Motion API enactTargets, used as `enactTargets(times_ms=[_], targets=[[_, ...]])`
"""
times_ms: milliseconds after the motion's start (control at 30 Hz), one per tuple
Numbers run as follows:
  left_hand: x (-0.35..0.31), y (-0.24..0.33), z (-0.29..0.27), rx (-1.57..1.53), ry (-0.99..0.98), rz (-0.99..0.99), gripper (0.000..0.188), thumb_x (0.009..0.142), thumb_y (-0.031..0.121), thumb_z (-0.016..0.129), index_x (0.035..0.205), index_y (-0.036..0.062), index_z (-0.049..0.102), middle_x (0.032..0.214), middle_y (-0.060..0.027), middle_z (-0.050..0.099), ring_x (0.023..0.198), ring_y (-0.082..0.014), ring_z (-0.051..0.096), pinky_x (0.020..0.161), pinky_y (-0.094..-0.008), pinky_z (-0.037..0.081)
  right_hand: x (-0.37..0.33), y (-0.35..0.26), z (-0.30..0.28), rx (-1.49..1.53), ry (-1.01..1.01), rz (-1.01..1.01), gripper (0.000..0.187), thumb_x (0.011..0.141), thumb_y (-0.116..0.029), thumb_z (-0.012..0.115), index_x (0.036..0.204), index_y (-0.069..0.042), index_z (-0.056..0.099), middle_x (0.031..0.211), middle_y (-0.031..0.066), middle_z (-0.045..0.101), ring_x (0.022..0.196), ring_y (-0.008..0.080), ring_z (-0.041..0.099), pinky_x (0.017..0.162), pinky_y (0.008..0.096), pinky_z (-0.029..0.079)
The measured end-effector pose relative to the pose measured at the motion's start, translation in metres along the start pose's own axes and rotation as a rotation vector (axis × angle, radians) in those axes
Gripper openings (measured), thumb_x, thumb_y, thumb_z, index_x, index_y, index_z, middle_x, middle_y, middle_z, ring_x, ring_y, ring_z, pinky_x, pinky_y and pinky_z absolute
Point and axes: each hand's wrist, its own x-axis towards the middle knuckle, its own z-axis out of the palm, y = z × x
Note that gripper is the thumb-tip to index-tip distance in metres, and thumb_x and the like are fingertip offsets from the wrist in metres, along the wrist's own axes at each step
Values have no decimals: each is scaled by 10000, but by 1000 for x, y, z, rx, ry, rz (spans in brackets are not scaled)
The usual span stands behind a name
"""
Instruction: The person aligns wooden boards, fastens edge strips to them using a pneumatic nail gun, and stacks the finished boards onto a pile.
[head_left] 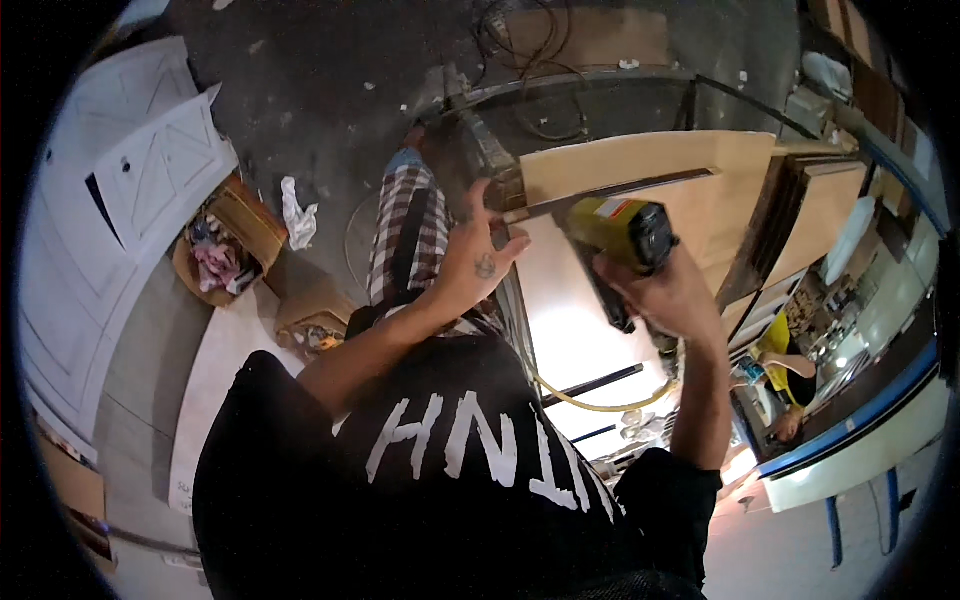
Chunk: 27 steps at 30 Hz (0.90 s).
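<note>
My right hand (665, 295) is wrapped round the handle of a yellow and black nail gun (618, 228). A yellow air hose (600, 405) runs from below its grip. The gun is held over a long, thin dark strip (665, 183) lying along a pale wood panel (645, 160). Close to the strip's left end is my left hand (475, 262). Its index finger points up and its thumb stretches to the right, with a gap between them. The lower fingers of that hand are partly hidden. Bright light falls on a white panel surface (570, 325) beneath the gun.
Stacked brown panels (815, 215) stand at the right. A cardboard box (250, 225) with crumpled material sits at the left, near white doors (160, 170). Dark cables (535, 45) lie on the floor ahead. A person in yellow (780, 365) is at the far right.
</note>
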Motion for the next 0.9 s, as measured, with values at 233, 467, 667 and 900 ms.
enactTargets(times_ms=[233, 467, 667, 900], targets=[[-1, -22, 11, -124, 40, 85, 896, 778, 105, 775, 1437, 28, 173, 891, -142, 599, 783, -226, 630, 695, -329, 522, 4, 5, 39, -79, -15, -10, 324, 840, -153, 694, 1077, 35, 577, 642, 24, 583, 484, 84, 511, 449, 246, 410], [0, -30, 13, -219, 20, 108, 881, 788, 62, 738, 1436, 52, 141, 879, -111, 526, 772, -207, 579, 690, -330, 503, 14, 9, 50, -133, 1, -114, 249, 855, -163, 667, 1015, 21, 619, 666, 49, 611, 528, 106, 526, 491, 280, 430], [-3, -30, 10, -239, 4, 114, 835, 800, -2, 698, 1429, 44, 151, 870, -116, 538, 778, -227, 604, 701, -323, 518, 14, 3, 50, -181, 13, -46, 234, 851, -139, 662, 1013, 25, 623, 662, 43, 608, 517, 106, 503, 491, 278, 413], [-1, -21, 6, -214, -6, 61, 836, 807, 73, 739, 1413, 39, 165, 897, -149, 563, 804, -247, 626, 722, -359, 535, 20, -7, 44, -172, -33, 25, 244, 862, -170, 669, 1025, 3, 617, 608, 33, 574, 472, 112, 516, 439, 286, 401]])
